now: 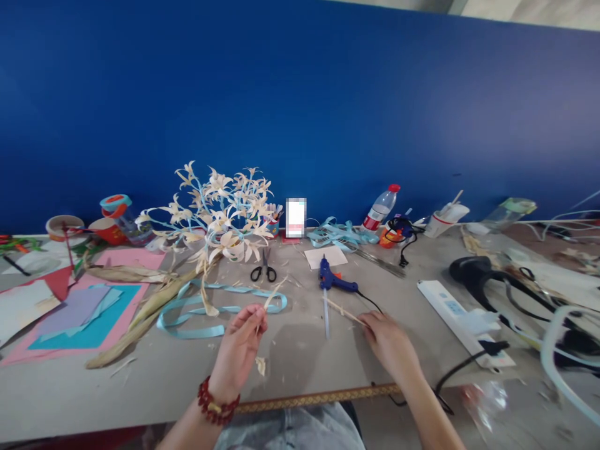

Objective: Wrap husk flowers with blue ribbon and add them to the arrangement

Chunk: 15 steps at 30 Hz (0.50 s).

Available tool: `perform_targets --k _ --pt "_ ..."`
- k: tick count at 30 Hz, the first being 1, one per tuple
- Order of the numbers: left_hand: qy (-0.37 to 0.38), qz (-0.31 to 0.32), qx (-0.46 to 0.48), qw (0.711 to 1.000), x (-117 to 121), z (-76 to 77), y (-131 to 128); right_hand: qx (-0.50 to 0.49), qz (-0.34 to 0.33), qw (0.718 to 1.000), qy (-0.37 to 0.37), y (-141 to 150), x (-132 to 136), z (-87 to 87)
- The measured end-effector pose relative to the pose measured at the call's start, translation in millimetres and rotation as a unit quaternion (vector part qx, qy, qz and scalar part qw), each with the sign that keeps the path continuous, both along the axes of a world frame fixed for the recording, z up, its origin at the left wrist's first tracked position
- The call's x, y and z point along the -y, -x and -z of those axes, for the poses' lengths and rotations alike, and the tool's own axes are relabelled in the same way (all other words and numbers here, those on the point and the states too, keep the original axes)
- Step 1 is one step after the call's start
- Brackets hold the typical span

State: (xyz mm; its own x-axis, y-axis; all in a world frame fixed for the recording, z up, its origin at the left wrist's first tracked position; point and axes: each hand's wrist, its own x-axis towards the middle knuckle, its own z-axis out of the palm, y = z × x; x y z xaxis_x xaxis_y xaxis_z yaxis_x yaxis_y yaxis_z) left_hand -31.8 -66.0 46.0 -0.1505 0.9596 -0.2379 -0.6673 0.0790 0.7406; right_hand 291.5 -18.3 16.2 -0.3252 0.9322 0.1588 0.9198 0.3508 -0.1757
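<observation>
My left hand point(240, 347), with a red bead bracelet on the wrist, is raised over the grey table point(300, 356) and pinches a thin pale husk strip point(270, 300) between closed fingers. My right hand point(387, 340) rests lower on the table, fingers closed on another thin pale strip point(344, 311) that points up-left. A blue glue gun point(334, 282) lies just beyond both hands, its clear stick pointing toward me. Black scissors point(264, 272) lie behind the left hand. A light blue ribbon point(210, 306) loops across the table to the left.
A branch of cream husk flowers point(220, 215) stands at the back. Dried husks point(140, 312), coloured paper sheets point(79, 315) and cups point(117, 219) fill the left. A water bottle point(382, 209), white power strip point(457, 315), black cables and hoses crowd the right.
</observation>
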Motion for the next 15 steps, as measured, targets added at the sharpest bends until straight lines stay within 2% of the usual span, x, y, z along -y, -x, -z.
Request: perform_targets --k 4,7,12,15 --pt "0.012 -0.007 0.001 1.0 3 -1.8 8 -0.03 0.015 0.999 -0.006 -13 10 -6.6" --pt "0.004 -0.013 -0.016 1.0 3 -2.1 12 -0.065 0.001 0.998 0.006 -8 17 -14.5" --pt "-0.014 0.006 -0.045 0.999 -2 -6.0 13 -0.119 -0.049 0.99 0.061 50 7 -21.6" --pt "-0.031 0.005 -0.077 0.997 -4 -12.2 12 -0.161 -0.039 0.986 0.022 89 -5 -31.3"
